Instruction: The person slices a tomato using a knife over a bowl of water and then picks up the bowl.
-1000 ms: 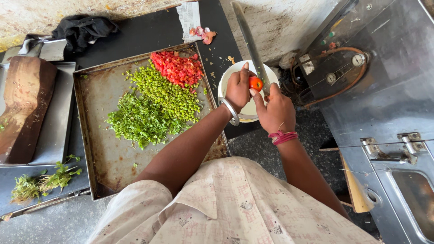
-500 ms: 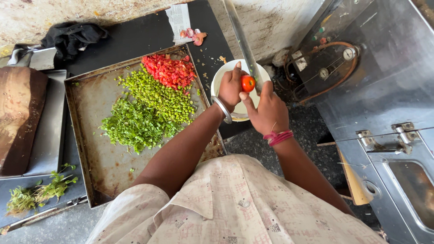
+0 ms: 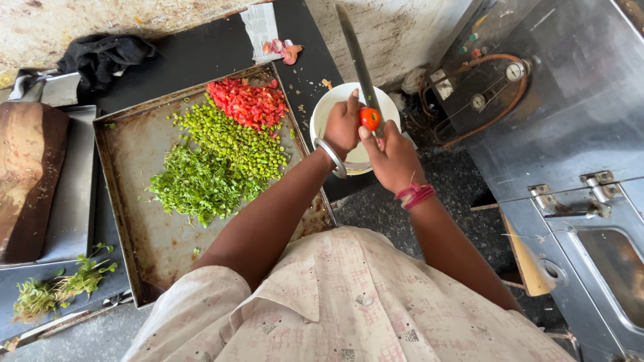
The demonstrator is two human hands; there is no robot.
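My left hand (image 3: 344,127) holds a small red tomato (image 3: 369,118) over a white bowl (image 3: 327,111); a metal bangle sits on that wrist. My right hand (image 3: 392,157), with a pink thread band on the wrist, grips a long knife (image 3: 356,57) whose blade rests against the tomato and points away from me. Both hands meet above the bowl.
A worn metal tray (image 3: 137,228) to the left carries chopped red tomato (image 3: 247,102), chopped green chillies (image 3: 235,139) and chopped herbs (image 3: 198,184). A wooden board (image 3: 28,174) and loose herbs (image 3: 57,288) lie far left. A steel counter with gauges (image 3: 496,84) stands right.
The view has shifted a little; the hands with tomato and knife stay together over the bowl, the blade still against the tomato.
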